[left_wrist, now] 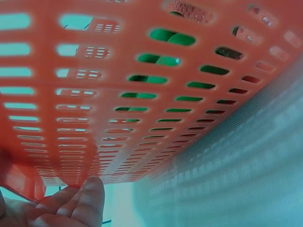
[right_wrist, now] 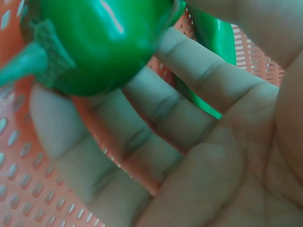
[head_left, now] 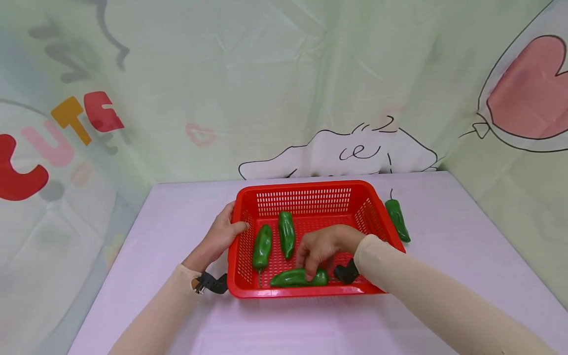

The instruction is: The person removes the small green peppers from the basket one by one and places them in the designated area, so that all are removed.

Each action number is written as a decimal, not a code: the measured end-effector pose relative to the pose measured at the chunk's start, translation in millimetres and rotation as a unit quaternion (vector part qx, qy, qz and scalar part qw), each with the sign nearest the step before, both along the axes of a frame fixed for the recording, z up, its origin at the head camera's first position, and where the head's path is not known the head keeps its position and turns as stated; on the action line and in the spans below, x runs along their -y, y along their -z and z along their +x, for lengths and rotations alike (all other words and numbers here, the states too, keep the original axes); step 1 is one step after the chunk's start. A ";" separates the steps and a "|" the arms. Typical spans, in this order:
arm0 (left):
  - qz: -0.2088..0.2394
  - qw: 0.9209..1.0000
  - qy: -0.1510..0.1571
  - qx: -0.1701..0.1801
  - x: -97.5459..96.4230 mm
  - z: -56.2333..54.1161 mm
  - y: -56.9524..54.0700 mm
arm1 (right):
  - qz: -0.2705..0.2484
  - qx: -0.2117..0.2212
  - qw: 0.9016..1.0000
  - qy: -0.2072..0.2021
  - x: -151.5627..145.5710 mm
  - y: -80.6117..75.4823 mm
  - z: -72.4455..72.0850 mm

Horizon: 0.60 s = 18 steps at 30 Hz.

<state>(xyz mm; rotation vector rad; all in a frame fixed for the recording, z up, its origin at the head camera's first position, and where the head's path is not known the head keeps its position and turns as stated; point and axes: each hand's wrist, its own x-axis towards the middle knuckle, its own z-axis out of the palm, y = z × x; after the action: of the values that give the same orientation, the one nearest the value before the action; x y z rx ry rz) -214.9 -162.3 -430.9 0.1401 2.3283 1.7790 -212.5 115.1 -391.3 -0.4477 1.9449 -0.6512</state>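
A red plastic basket (head_left: 310, 293) with slotted walls stands on the table. My left hand (head_left: 222, 234) grips its left rim, thumb over the inside and fingers outside; the left wrist view shows those fingertips (left_wrist: 92, 189) against the slotted wall. Inside the basket, my right hand (head_left: 326, 244) holds a green pepper (head_left: 284, 278) lying along the near wall. In the right wrist view, curled fingers (right_wrist: 61, 127) pass around this pepper's stem end. Two more green peppers lie in the basket, one by the left wall (head_left: 262, 246) and another toward the middle (head_left: 286, 234).
Outside the basket, beyond its right wall, another green pepper (head_left: 398, 220) lies on the pale table (head_left: 466, 256). A printed cloth backdrop (head_left: 275, 98) rises behind the table and along both sides. Black straps (head_left: 213, 283) sit at the wrists.
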 end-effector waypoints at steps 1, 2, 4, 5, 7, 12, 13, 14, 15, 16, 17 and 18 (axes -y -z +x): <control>0.000 1.000 0.000 0.000 0.1 -0.1 0.0 | -0.005 -0.005 1.000 -0.004 -0.7 0.0 -0.2; 0.000 1.000 -0.001 0.000 0.1 -0.2 -0.1 | -0.011 -0.011 1.000 -0.007 -1.6 0.3 -0.7; -0.001 1.000 -0.001 0.001 0.0 -0.3 -0.2 | -0.024 -0.023 0.999 -0.013 -3.6 0.2 -1.6; -0.001 1.000 -0.002 0.001 0.0 -0.4 -0.3 | -0.030 -0.029 0.999 -0.014 -4.7 -0.3 -2.0; -0.001 1.000 -0.002 0.001 -0.1 -0.5 -0.3 | -0.038 -0.041 0.998 -0.016 -7.2 -2.6 -3.1; -0.003 1.000 0.000 -0.001 -0.4 -0.2 -0.6 | -0.056 -0.045 0.997 0.010 -14.3 -9.3 -5.6; -0.004 1.000 0.000 -0.001 -0.6 0.1 -0.8 | -0.061 -0.043 0.997 0.017 -15.7 -10.3 -5.9; -0.005 1.000 0.000 -0.001 -0.6 0.2 -1.0 | -0.066 -0.045 0.996 0.023 -17.1 -11.1 -6.1; -0.006 1.000 0.000 -0.001 -0.6 0.4 -1.2 | -0.072 -0.048 0.996 0.030 -18.5 -12.0 -6.3; -0.007 1.000 -0.001 -0.001 -0.7 0.7 -1.4 | -0.076 -0.049 0.995 0.036 -19.9 -12.9 -6.6; -0.008 1.000 -0.001 -0.001 -0.6 0.9 -1.6 | -0.081 -0.050 0.995 0.043 -21.2 -13.6 -6.8; -0.009 1.000 -0.002 -0.001 -0.5 1.0 -1.7 | -0.085 -0.051 0.994 0.049 -22.5 -14.3 -7.1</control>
<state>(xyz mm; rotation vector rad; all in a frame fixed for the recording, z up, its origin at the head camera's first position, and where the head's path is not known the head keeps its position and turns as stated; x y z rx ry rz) -214.0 -161.8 -429.2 0.1351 2.3467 1.7589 -219.6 137.5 -377.0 -0.5026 2.0258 -0.8774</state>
